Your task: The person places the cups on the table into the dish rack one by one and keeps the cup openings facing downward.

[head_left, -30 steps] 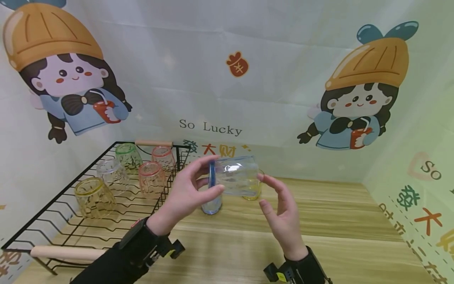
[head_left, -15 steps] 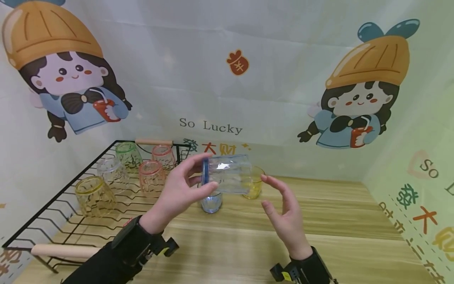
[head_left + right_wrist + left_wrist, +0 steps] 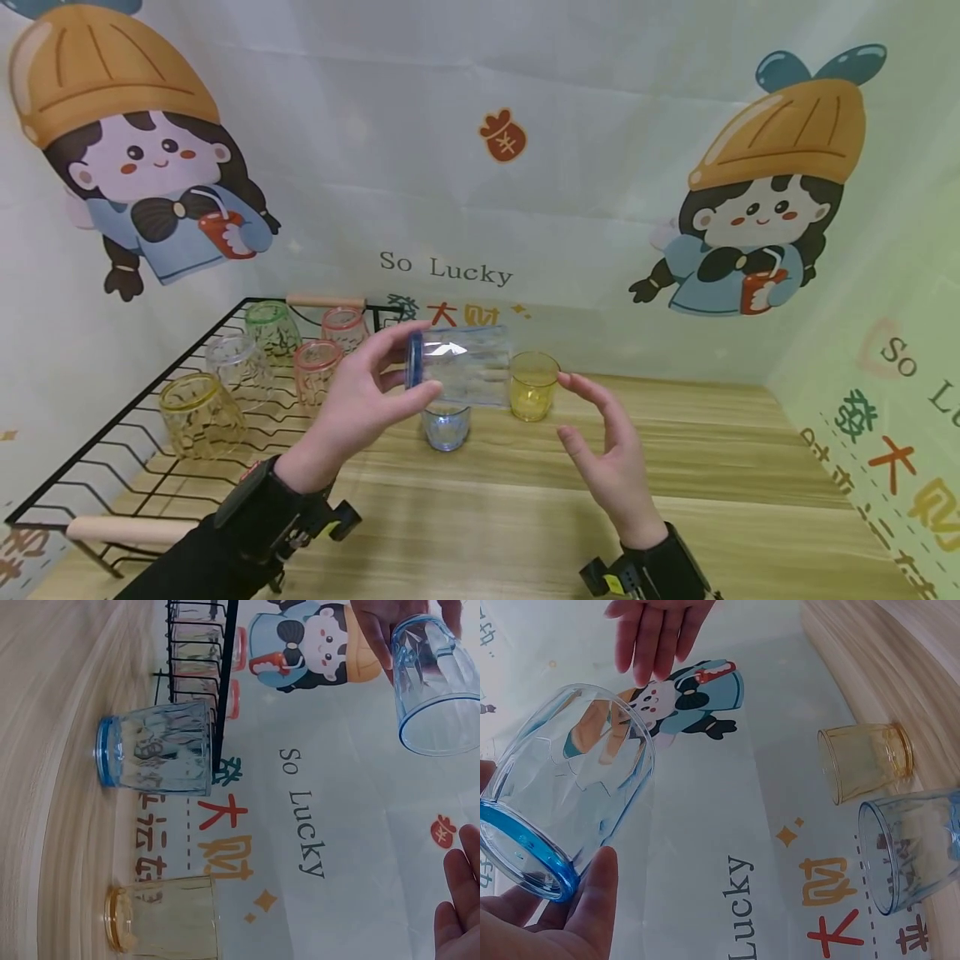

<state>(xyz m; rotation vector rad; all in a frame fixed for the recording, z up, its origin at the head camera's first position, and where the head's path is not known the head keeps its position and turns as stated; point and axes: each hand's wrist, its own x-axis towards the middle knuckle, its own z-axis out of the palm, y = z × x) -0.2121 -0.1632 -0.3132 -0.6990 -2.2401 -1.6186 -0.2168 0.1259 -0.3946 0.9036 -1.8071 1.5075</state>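
My left hand (image 3: pixel 363 396) grips a clear blue glass (image 3: pixel 465 367) by its thick base. The glass lies on its side in the air, with its mouth toward the right. To the right, my right hand (image 3: pixel 611 462) holds nothing; its thumb and fingers are spread apart, away from the glass. Below the held glass, a second blue glass (image 3: pixel 447 429) stands upright on the table, partly hidden in the head view. A yellow glass (image 3: pixel 532 387) stands upright behind it, near the right hand's fingertips in the head view.
At the left stands a black wire rack (image 3: pixel 142 492) with wooden handles. On it sit upside-down glasses: a yellow one (image 3: pixel 201 417), a clear one (image 3: pixel 238 371), a green one (image 3: pixel 272 333) and two pink ones. A printed cloth (image 3: pixel 600 208) hangs behind the wooden table (image 3: pixel 480 533).
My left hand has moved left with the blue glass, uncovering the yellow glass behind it. The right hand has shifted slightly right and down, apart from the glass's mouth.
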